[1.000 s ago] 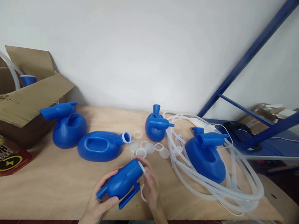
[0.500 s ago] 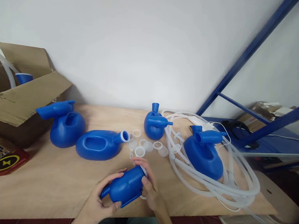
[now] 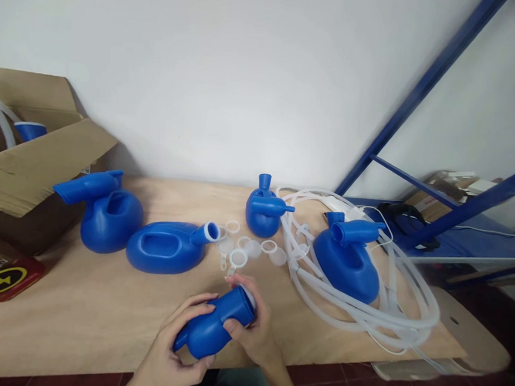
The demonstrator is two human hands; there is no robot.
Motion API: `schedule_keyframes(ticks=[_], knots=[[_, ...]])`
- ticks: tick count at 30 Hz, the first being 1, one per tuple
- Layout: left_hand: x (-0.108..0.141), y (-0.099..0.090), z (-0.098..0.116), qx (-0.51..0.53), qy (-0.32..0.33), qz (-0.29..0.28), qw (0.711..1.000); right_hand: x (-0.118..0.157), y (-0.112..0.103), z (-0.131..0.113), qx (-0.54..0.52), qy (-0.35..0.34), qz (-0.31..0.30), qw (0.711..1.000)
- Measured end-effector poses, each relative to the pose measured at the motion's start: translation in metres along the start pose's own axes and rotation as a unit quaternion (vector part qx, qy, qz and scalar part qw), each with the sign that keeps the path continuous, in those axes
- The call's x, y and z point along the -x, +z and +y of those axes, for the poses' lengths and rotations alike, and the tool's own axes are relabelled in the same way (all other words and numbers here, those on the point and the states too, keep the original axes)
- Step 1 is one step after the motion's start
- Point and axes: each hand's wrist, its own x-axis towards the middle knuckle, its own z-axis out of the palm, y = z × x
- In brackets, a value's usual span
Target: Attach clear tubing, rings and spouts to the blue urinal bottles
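Observation:
Near the table's front edge, my left hand is wrapped round the narrow-nozzle end of a blue plastic funnel. My right hand grips the wide end, thumb on the blue wall and fingers behind the rim. A whitish translucent cap shows at that wide mouth, under the right fingers; whether it is seated there I cannot tell. Just beyond the hands lie several clear and white caps and rings. A blue bottle lies behind them to the left, its white-rimmed neck pointing right.
More blue bottles with funnels stand at left, middle and right. Coiled white tubing surrounds the right one. An open cardboard box and a red-brown package occupy the left. A blue metal rack rises at right.
Both hands have turned the funnel so its wide mouth shows more toward me. My right thumb has shifted onto the blue wall. The view has moved slightly.

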Motion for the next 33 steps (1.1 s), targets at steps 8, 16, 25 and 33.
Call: schedule_keyframes(ticks=[8, 16, 25, 33], knots=[[-0.003, 0.003, 0.005, -0.022, 0.03, 0.017, 0.999, 0.002, 0.01, -0.008, 0.048, -0.011, 0.04, 0.998], [-0.007, 0.007, 0.015, -0.091, 0.098, 0.067, 0.989, -0.001, 0.011, -0.023, 0.057, -0.009, 0.025, 0.998], [-0.007, -0.027, -0.033, -0.246, 0.094, 0.0, 0.965, 0.027, 0.0, 0.017, 0.211, 0.07, -0.144, 0.964], [-0.02, -0.048, -0.062, -0.266, -0.06, 0.101, 0.957, 0.078, -0.044, 0.05, 0.46, -0.005, -0.151, 0.875]])
